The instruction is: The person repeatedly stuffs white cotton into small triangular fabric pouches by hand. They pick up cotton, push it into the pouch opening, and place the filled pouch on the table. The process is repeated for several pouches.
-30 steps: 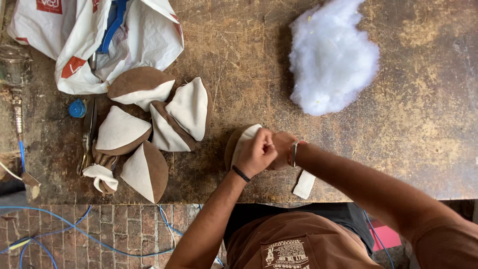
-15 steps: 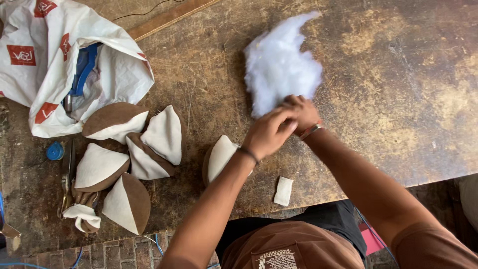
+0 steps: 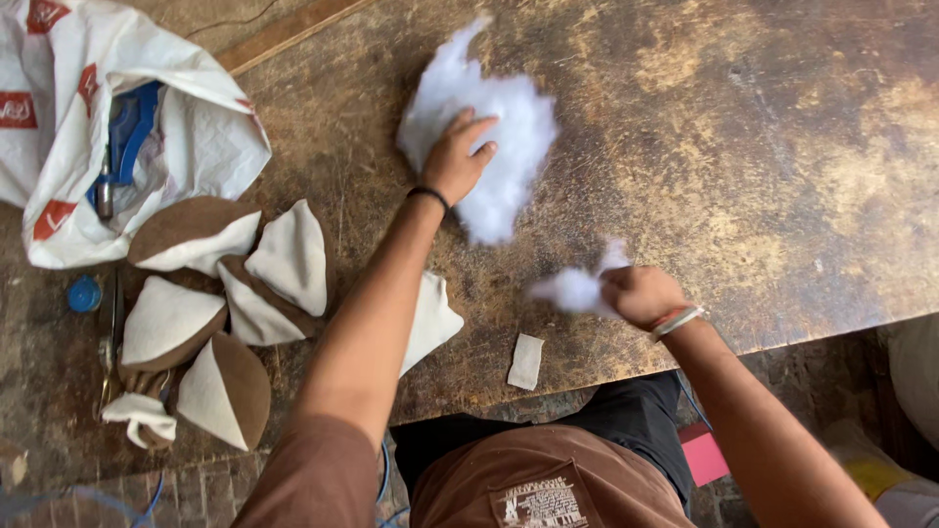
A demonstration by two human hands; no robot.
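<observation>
A fluffy heap of white stuffing lies on the worn wooden table. My left hand presses flat on top of that heap, fingers spread. My right hand is closed on a small tuft of white stuffing pulled away from the heap, near the table's front edge. A white and brown fabric piece lies under my left forearm, partly hidden. A small white cloth scrap sits by the front edge.
Several brown and white cone-shaped fabric pieces lie at the left. A white plastic bag with a blue tool in it sits at the back left. A blue cap and a metal tool lie beside them.
Both hands left the fabric piece and went to the stuffing. The right hand has since pulled a tuft off toward the front edge while the left hand holds the heap down.
</observation>
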